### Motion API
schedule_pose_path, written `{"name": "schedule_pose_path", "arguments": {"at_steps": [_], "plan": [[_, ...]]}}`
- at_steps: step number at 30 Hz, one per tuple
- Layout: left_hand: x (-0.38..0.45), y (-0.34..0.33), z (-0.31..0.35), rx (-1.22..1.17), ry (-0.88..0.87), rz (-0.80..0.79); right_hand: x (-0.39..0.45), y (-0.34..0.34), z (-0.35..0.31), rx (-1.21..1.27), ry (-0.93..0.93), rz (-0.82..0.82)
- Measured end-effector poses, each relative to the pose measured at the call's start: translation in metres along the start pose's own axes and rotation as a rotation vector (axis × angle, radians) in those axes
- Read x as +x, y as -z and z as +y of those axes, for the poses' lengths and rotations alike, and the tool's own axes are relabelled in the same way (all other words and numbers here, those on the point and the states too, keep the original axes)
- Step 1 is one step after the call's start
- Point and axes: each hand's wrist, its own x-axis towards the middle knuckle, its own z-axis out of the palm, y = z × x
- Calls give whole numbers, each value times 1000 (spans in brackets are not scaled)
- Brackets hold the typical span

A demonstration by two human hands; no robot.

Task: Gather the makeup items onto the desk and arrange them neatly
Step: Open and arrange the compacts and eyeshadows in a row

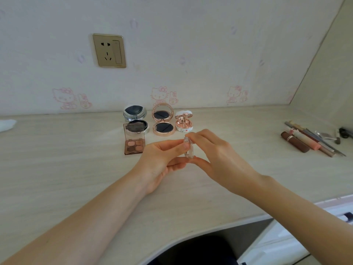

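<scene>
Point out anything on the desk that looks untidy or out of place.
The pencils and tubes at the far right lie in a loose slanted heap, apart from the open compacts lined up by the wall. Nothing looks spilled or broken.

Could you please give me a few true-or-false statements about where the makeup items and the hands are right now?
1. Both the left hand and the right hand hold a small clear case above the desk. True.
2. The eyeshadow palette is closed. False: its clear lid stands open, showing four pans.
3. The rose-gold compact stands between the silver compact and the small white compact. True.
4. The lipsticks and pencils lie at the desk's left end. False: they lie at the right end.
5. The wall socket has a plug in it. False: nothing is plugged in.
</scene>
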Motion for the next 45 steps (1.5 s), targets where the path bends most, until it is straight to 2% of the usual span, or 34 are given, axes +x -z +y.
{"name": "schedule_pose_path", "arguments": {"at_steps": [8,14,18,24,27,31,34,39,42,45], "plan": [[0,4,3,-37,60,-75,0,0,5,64,18,22],[1,4,1,-98,67,-129,0,-1,6,100,-28,139],[1,6,1,-114,55,-181,-3,-3,6,105,4,148],[2,2,0,-101,24,-149,-5,-7,7,115,-23,196],[3,1,-4,-89,-12,-100,-4,-7,10,144,-74,165],[7,6,-7,-62,-130,20,-2,-1,16,466,-403,49],[10,10,-9,54,-189,59,0,0,20,738,-556,1],[9,8,-12,216,-302,27,4,-1,19,959,-637,-90],[7,6,-12,245,-357,13,8,-5,18,1213,-759,-182],[7,4,-13,288,-382,2,8,-8,18,1345,-766,-162]]}}
